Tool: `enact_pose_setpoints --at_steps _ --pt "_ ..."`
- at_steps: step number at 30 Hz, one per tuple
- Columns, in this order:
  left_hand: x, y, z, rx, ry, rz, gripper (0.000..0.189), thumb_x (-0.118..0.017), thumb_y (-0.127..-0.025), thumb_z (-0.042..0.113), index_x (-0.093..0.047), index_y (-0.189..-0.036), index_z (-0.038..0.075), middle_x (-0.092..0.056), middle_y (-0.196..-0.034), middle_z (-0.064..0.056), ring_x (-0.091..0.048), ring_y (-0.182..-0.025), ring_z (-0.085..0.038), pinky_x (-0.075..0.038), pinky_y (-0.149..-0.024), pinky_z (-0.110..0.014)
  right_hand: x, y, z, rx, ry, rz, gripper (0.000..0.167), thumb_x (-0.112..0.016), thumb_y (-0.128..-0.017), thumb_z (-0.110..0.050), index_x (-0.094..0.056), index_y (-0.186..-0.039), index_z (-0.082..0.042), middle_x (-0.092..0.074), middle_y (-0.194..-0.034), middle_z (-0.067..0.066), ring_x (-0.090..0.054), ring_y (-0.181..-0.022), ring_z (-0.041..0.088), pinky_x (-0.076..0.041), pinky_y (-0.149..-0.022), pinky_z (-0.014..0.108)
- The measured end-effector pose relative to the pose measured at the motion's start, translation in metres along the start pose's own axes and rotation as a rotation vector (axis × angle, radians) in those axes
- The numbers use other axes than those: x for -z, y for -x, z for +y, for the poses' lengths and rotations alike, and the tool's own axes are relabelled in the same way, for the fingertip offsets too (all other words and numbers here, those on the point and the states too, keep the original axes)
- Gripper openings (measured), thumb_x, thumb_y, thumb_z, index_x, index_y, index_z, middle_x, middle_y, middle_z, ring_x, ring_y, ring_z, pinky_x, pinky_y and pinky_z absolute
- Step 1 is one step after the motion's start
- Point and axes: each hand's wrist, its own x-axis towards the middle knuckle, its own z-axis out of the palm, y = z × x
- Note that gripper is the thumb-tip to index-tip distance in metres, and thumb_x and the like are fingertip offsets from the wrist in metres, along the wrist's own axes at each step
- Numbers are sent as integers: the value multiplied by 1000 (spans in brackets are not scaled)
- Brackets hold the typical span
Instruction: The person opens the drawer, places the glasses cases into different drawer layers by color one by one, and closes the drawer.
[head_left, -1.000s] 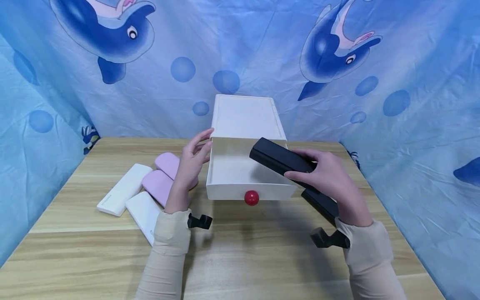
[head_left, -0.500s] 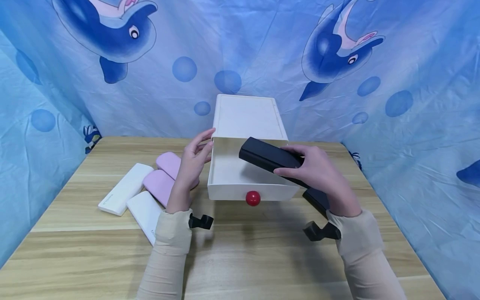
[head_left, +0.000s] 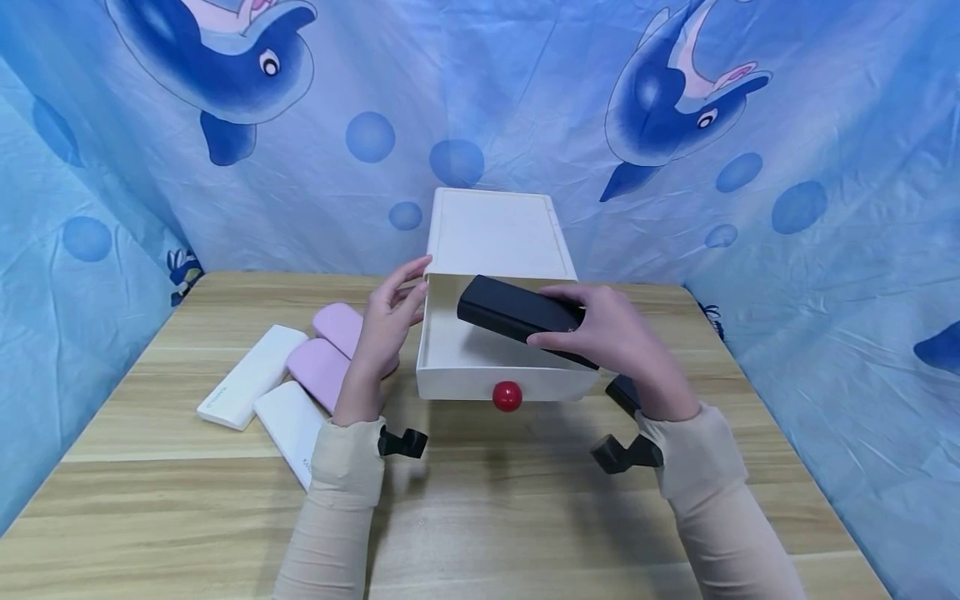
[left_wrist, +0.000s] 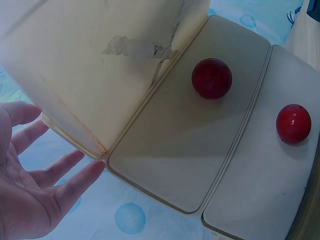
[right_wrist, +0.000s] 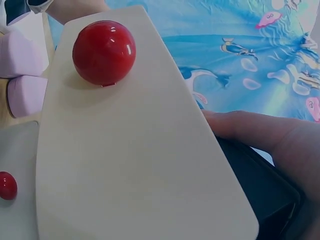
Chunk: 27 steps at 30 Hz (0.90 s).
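Note:
My right hand (head_left: 611, 333) grips a long black box-like case (head_left: 510, 308) between thumb and fingers. The case is tilted above the pulled-out top drawer (head_left: 450, 383) of a white drawer cabinet (head_left: 501, 229); its far end is over the drawer's inside. A red ball knob (head_left: 507, 396) sits on the drawer front. At the cabinet's left edge rests my left hand (head_left: 381, 325), fingers spread and fingertips touching the side. In the left wrist view, two lower drawers (left_wrist: 165, 145) with red knobs are pushed in. The right wrist view shows the case (right_wrist: 255, 185) partly behind the drawer front.
Another black case (head_left: 622, 393) lies on the table (head_left: 480, 533), partly hidden under my right forearm. To the left are two white oblong blocks with lettering, one white block (head_left: 251, 377) farther out, and purple rounded cases (head_left: 318, 371). A blue dolphin-print cloth (head_left: 510, 100) encloses the back and sides.
My right hand has carried the black case leftward, farther over the pulled-out drawer. More of the case is now above the drawer. My left hand has stayed at the cabinet's side.

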Motion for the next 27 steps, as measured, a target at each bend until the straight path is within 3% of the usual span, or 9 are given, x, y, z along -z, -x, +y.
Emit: enact_pose_setpoints --at_steps 18,27 --pt "1 -1 -1 1 3 -7 43 -51 -101 28 -48 -143 20 -45 -143 -11 -52 -124 -31 -50 -96 -56 -12 -15 -11 10 67 12 66 -79 -77 -42 -57 -136 -21 -62 -127 9 -58 -100 27 -49 -82 39" --pt "1 -1 0 0 8 -13 43 -51 -101 29 -48 -143 21 -45 -143 -10 -51 -124 -30 -50 -96 -55 -21 -26 -9 16 73 33 65 -79 -77 -43 -59 -134 -19 -61 -131 9 -57 -104 27 -48 -86 41"
